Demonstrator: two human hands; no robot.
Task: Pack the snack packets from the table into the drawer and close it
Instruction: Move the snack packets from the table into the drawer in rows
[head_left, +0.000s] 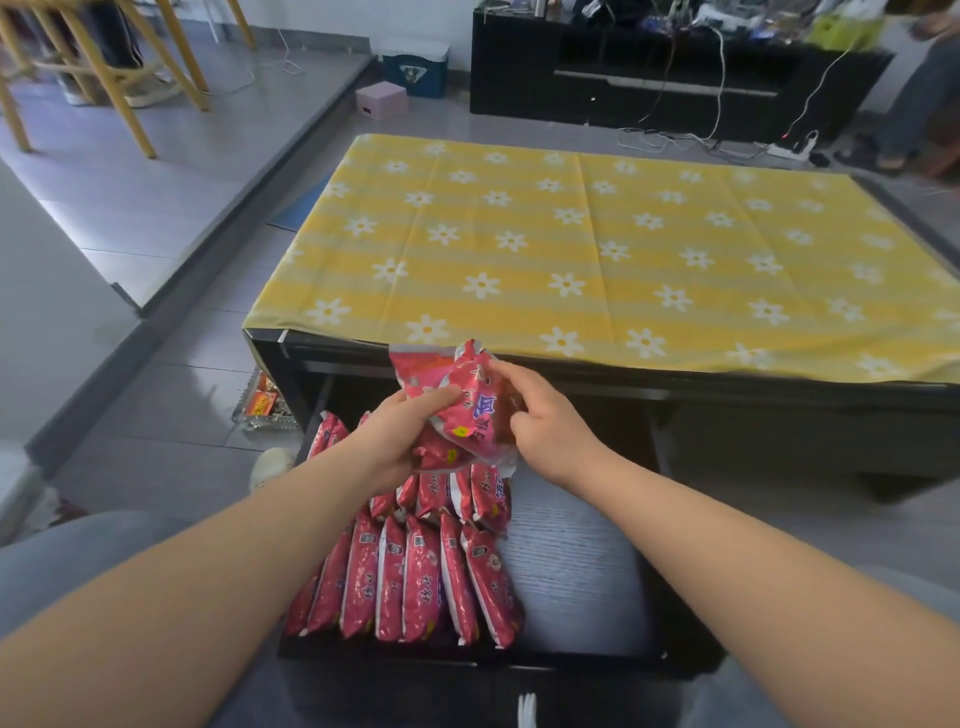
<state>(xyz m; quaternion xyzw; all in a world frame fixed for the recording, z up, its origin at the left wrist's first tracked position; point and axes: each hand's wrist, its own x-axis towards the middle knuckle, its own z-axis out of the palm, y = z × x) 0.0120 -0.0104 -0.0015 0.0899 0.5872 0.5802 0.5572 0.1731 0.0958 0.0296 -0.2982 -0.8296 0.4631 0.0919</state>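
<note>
The drawer of the black low table stands pulled out towards me. Several red snack packets stand on edge in rows along its left side; its right side shows bare grey bottom. Above the drawer I hold a small bunch of red snack packets. My left hand grips the bunch from below and the left. My right hand pinches the top packet from the right. The table top under its yellow flowered cloth carries no packets.
A glass tray with red wrappers lies on the floor left of the table. A black TV cabinet with cables stands behind, wooden stool legs at far left, a person's legs at far right.
</note>
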